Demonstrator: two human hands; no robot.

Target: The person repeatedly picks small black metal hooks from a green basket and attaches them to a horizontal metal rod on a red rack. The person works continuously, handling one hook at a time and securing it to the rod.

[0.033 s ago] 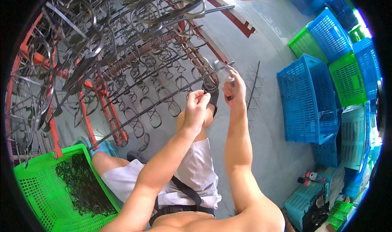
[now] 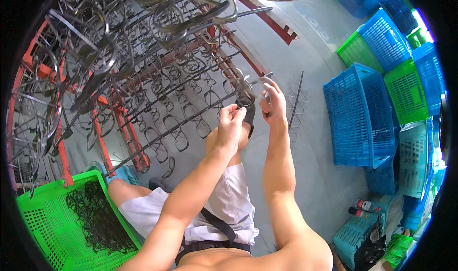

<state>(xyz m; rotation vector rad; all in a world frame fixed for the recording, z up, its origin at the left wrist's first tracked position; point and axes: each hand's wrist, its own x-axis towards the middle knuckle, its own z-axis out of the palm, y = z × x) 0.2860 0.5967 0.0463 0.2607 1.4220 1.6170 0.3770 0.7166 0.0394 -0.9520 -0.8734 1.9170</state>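
My left hand (image 2: 230,128) is closed in a pinch, a small dark bit showing at its fingertips. It is just below a glasses frame (image 2: 246,90) near the right end of a thin dark rod (image 2: 183,119). My right hand (image 2: 274,101), close to the rod's tip, has curled fingers. Something greyish and shiny shows at its fingers, and a dark bit lies against the palm; I cannot make out either. Several lens-less glasses frames (image 2: 181,140) hang along the rod.
A red metal rack (image 2: 129,132) with many hanging frames fills the left and top. A green basket (image 2: 43,213) at lower left holds dark, tangled pieces (image 2: 100,218). Blue baskets (image 2: 350,123) and green baskets (image 2: 405,92) stack at right. A spiky rod (image 2: 298,97) lies on the floor.
The glasses frame near the rod's end has turned and looks narrower. My right hand has shifted slightly left; my left hand is nearly still.
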